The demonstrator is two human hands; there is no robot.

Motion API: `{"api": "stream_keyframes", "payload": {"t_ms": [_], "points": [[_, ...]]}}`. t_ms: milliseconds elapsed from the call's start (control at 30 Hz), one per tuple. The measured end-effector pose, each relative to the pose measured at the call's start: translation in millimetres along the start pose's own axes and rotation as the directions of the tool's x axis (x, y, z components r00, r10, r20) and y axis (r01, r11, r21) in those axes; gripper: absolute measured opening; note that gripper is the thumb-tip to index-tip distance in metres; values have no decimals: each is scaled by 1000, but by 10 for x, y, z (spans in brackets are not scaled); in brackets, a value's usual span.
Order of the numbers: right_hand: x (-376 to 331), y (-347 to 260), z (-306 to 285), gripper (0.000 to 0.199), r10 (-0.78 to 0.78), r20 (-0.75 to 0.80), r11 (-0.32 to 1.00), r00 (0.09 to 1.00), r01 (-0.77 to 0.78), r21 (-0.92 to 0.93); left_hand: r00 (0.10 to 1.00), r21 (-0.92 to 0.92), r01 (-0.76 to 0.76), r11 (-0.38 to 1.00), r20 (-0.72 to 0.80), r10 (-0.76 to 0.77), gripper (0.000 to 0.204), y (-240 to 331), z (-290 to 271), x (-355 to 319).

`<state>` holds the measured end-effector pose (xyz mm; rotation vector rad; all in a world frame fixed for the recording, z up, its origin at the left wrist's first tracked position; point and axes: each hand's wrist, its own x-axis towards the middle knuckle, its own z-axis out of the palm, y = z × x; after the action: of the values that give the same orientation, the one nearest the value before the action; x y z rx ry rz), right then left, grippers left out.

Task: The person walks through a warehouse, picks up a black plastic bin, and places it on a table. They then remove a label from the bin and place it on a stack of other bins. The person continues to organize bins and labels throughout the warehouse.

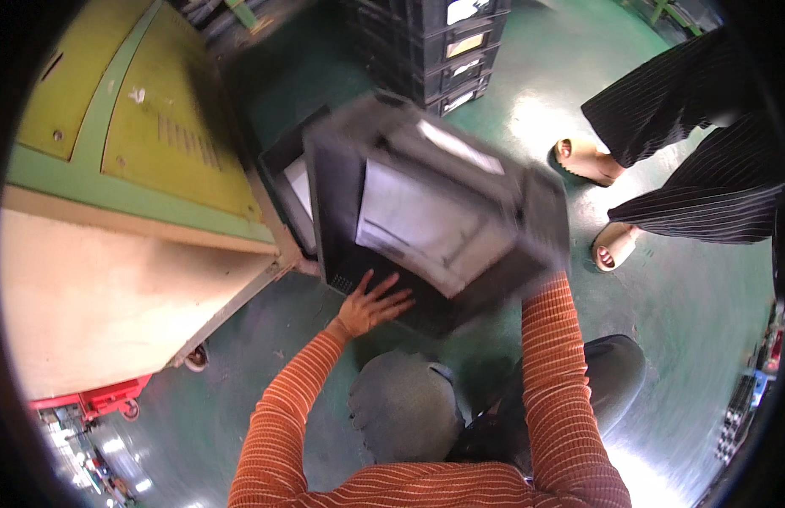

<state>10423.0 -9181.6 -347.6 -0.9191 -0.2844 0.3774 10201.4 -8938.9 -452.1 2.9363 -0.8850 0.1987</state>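
Black plastic crate [435, 212], a large open box blurred and tilted, sits in the middle of the view above the person's knees, its open face turned up toward the camera and pale sheets showing inside it. Largest of all around the crate is the glossy green floor [706, 339], which spreads beneath and to the right of it. Left of the crate stands a big yellow and green metal cabinet [138, 127] on a pale wooden base with small wheels, its corner coming close to the crate's left side. Behind the crate, at the top, rises a stack of black plastic crates [452, 51] with light labels on their fronts, and a second dark crate with a white sheet [295, 182] lies just behind the crate's left edge. Right of the crate stands another person in black pinstriped trousers [706, 144] and tan slippers [587, 161]. Below the crate the person's own grey-trousered knees fold up. The left hand [371, 306], in an orange striped sleeve, lies flat against the crate's lower left wall with fingers spread wide. The right hand is hidden behind the crate's lower right corner; only the orange striped forearm [549, 339] reaches up to it, so how its fingers stand cannot be told.
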Motion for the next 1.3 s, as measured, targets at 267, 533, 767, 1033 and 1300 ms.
{"api": "stream_keyframes", "payload": {"t_ms": [267,533,767,1033,1300], "points": [[-292,-270,76,13,324,25,946,946,-325,5,984,20,-20,1000,175,16,57,-119,444,260],[-550,147,-886,17,102,-411,993,906,-69,93,928,-121,-153,981,323,185,67,46,480,326],[-1391,1031,-1714,29,96,-930,867,355,-489,-98,774,-348,-45,936,581,253,54,-58,810,899],[-1581,1010,-1669,24,535,-692,303,484,-875,-378,950,-167,200,965,-207,-232,67,-403,283,961],[-1236,762,-889,22,970,-151,-16,190,-572,-820,630,-264,737,622,-65,-774,25,-1275,139,637]]}}
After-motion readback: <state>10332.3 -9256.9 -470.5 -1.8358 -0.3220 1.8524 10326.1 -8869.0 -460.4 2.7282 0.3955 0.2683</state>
